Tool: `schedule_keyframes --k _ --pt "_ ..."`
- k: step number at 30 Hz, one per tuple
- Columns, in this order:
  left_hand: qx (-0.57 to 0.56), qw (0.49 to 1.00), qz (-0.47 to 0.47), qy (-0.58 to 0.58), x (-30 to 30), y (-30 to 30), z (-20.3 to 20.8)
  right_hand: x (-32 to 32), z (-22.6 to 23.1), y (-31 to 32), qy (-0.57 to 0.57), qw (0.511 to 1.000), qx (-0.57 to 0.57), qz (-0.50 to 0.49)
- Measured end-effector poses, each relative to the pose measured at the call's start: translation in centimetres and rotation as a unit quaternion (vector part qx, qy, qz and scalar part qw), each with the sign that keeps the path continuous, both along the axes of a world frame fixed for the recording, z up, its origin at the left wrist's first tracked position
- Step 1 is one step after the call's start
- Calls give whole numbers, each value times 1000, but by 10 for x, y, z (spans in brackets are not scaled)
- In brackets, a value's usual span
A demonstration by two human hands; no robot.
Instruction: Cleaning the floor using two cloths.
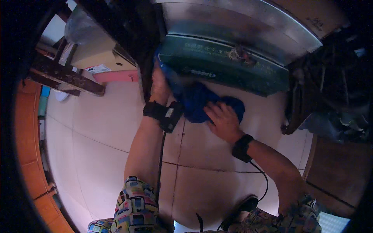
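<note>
A crumpled blue cloth lies on the tiled floor against the lower front of a long green box. My left hand is closed on its upper left end, beside a dark upright post; that hand is seen edge-on, and its fingertips are partly hidden. Bent over the right part of the cloth, the fingers of my right hand grip its folds, with the thumb mostly out of sight. Each wrist wears a black strap with a small device and a cable.
Above the green box is a silvery metal panel; a small tangled bundle sits on the box's edge. Dark wooden legs and a cardboard box stand left. Orange cabinets line the far left. Plastic bags lie right.
</note>
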State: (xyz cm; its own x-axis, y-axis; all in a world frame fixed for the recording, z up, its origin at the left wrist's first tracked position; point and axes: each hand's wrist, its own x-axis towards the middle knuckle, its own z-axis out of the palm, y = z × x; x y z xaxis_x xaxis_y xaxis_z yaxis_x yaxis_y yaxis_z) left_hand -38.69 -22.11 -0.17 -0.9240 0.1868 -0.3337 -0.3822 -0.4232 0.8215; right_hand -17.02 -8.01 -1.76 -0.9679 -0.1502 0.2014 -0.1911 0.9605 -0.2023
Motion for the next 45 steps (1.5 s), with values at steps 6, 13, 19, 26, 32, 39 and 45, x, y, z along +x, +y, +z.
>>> schedule_keyframes --k 6,13,19,26,32,39,45 --pt "-4 998 -40 42 -11 4 -1 2 3 2 2 1000 -10 -9" --pt "-153 940 -51 300 -81 -86 -127 -10 15 -30 30 997 -70 32" --pt "-363 891 -124 244 -36 -44 -87 6 5 -2 12 999 -31 0" --pt "-617 630 -17 471 9 -99 -95 -9 12 -25 40 997 -51 34" --pt "-586 751 -81 295 111 -54 -32 5 -2 -1 -21 999 -26 4" --pt "-418 859 33 295 112 -43 -10 3 -2 -1 40 998 -46 -8" --pt "-665 610 4 432 48 -30 -57 -3 1 -10 41 998 -51 4"
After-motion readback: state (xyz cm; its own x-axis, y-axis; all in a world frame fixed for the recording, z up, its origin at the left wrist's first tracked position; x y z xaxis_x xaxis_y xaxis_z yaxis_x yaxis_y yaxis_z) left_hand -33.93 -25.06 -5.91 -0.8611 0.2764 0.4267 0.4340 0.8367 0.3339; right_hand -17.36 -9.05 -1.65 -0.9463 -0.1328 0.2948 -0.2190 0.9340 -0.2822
